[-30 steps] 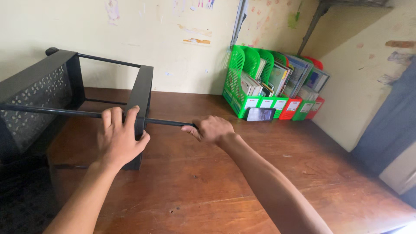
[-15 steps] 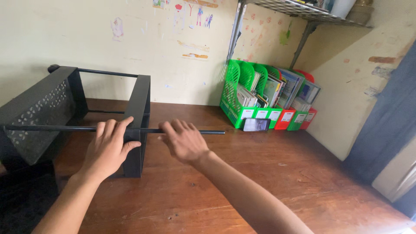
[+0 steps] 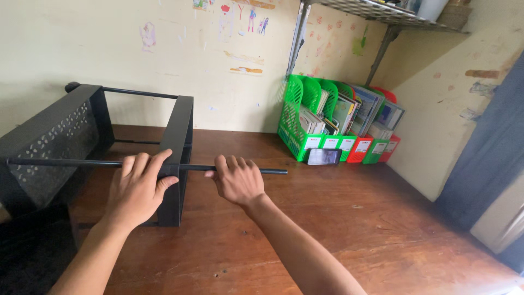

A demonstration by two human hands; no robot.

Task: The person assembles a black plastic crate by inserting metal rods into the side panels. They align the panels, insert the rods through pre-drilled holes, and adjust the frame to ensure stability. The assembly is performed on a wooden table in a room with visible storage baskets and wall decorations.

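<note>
Black metal rack half-assembled on the brown wooden surface: two perforated end panels up, thin round black rod threaded through the near panel with its tip poking out right, right hand wrapped around the rod, left hand gripping the panel edge at the rod.

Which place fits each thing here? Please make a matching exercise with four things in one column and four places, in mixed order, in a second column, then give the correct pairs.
Things:
1. left hand
2. right hand
3. phone
4. wire shelf

Places:
A. leaning against the front of the green and red file holders
B. on the wall, above the file holders
C. on the thin black rod, right of the black panel
D. over the rod where it passes through the black panel

Pairs: 1-D, 2-C, 3-A, 4-B
</note>
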